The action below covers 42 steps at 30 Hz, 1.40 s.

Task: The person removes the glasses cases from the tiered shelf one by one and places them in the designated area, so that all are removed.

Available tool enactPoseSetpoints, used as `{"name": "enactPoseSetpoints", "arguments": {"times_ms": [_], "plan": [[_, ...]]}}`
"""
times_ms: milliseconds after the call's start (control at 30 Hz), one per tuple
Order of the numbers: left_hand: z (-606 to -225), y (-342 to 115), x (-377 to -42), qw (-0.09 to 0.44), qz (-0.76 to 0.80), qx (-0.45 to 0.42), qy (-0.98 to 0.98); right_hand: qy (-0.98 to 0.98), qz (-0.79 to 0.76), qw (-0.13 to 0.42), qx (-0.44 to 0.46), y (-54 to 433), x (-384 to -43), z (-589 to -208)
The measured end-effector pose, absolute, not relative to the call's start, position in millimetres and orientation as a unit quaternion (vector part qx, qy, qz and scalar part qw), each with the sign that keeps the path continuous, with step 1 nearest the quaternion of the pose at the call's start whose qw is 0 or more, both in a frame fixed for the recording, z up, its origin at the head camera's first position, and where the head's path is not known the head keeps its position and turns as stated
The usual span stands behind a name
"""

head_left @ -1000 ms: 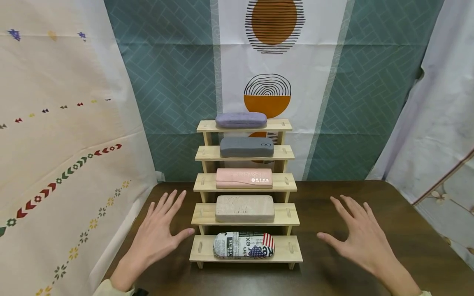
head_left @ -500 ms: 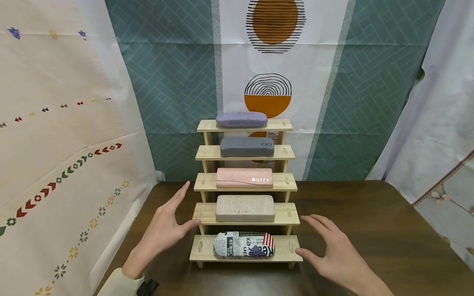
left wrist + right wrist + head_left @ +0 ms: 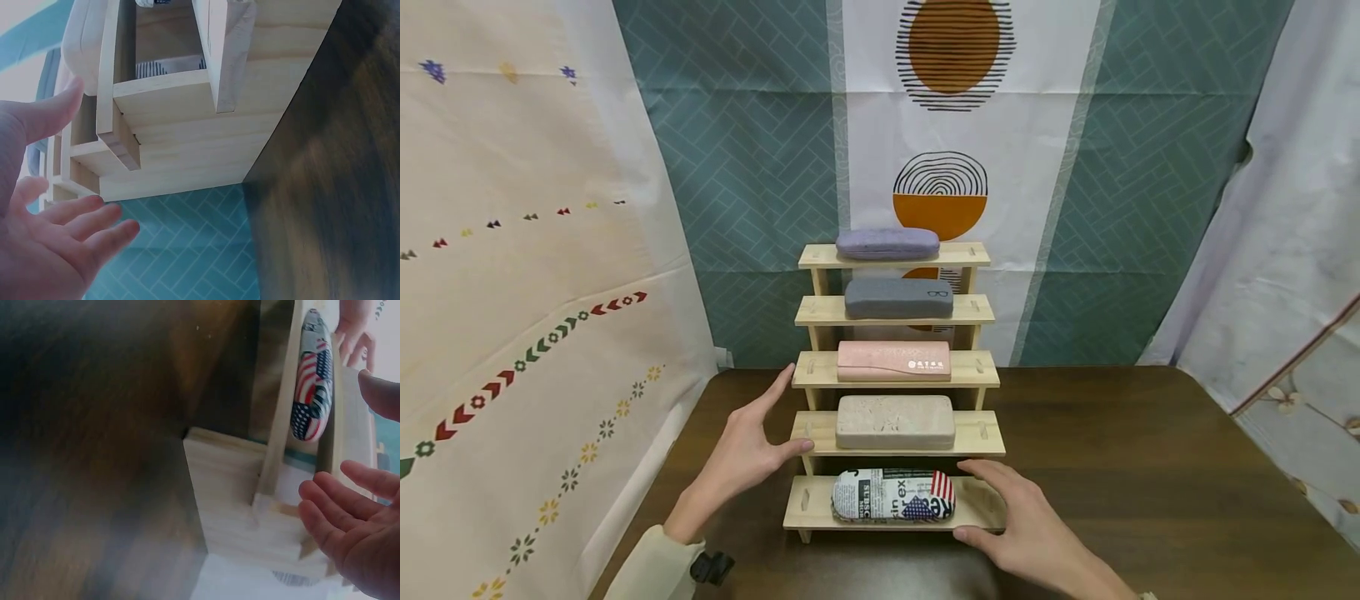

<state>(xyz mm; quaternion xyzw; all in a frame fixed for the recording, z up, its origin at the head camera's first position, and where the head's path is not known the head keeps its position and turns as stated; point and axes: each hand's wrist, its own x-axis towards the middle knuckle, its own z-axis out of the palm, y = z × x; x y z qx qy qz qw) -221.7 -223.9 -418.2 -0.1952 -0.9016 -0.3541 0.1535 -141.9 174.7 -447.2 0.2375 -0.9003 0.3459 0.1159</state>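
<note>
A stepped wooden stand (image 3: pixel 805 435) bears one glasses case on each tier. On the lowest tier lies a newsprint-and-flag glasses case (image 3: pixel 893 497), also seen in the right wrist view. My right hand (image 3: pixel 1033 533) is right at that case's right end, thumb toward the front and fingers behind, with a gap between them. My left hand (image 3: pixel 741 450) is at the stand's left side, thumb tip by the second tier and index fingertip by the third. The left wrist view shows the left fingers (image 3: pixel 94 231) spread beside the stand, gripping nothing.
Above lie a beige glasses case (image 3: pixel 895 422), a pink one (image 3: pixel 893 361), a grey-blue one (image 3: pixel 898 298) and a purple one (image 3: pixel 887 243). A brown table (image 3: pixel 1090 433) carries the stand. Patterned cloths (image 3: pixel 760 167) hang behind and at both sides.
My right hand has moved left from beside the stand to the newsprint case's right end. My left hand has moved right, up to the stand's left side. The glasses cases stay put.
</note>
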Motion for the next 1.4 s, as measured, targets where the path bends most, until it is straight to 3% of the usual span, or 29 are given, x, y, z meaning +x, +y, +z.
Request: {"name": "enactPoseSetpoints", "arguments": {"times_ms": [1400], "plan": [[-427,-230,-229,0.092,-0.45,-0.23,-0.858,-0.883,0.384,0.087,0.253,149,-163,-465]]}}
